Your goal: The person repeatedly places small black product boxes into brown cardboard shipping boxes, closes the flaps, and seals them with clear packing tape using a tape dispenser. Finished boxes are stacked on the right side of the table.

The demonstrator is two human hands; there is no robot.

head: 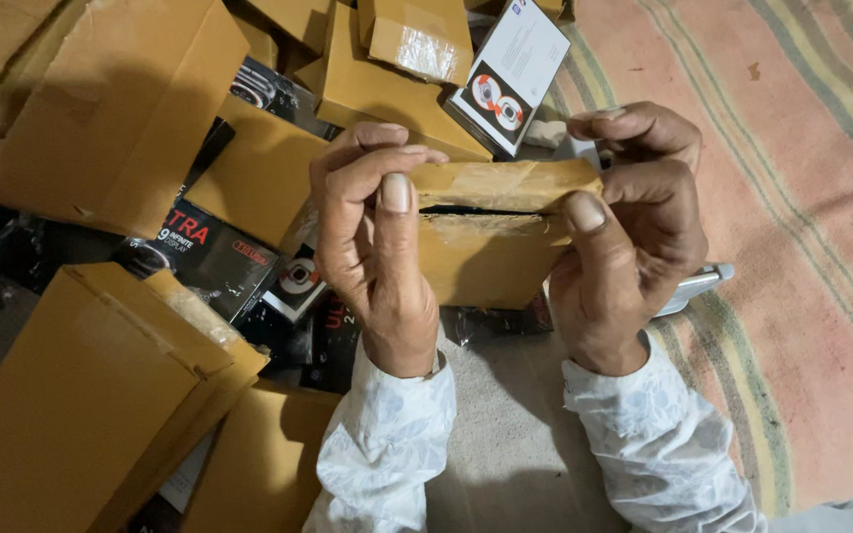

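— What are the fingers doing?
— I'm seeing the left hand [372, 247] and right hand [634, 227] both clamping on a small cardboard box [491, 232], thumbs pressing along its top flap, which is gaping a little.
— Where is the box sitting?
— It's being held up between them, above a striped rug [802, 197], with bigger cardboard boxes [101, 118] piling up at the left.

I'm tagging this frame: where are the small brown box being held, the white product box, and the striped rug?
small brown box [486, 262], head view, its front face.
white product box [520, 49], head view, its white panel.
striped rug [802, 197], head view, a bare pink stripe.
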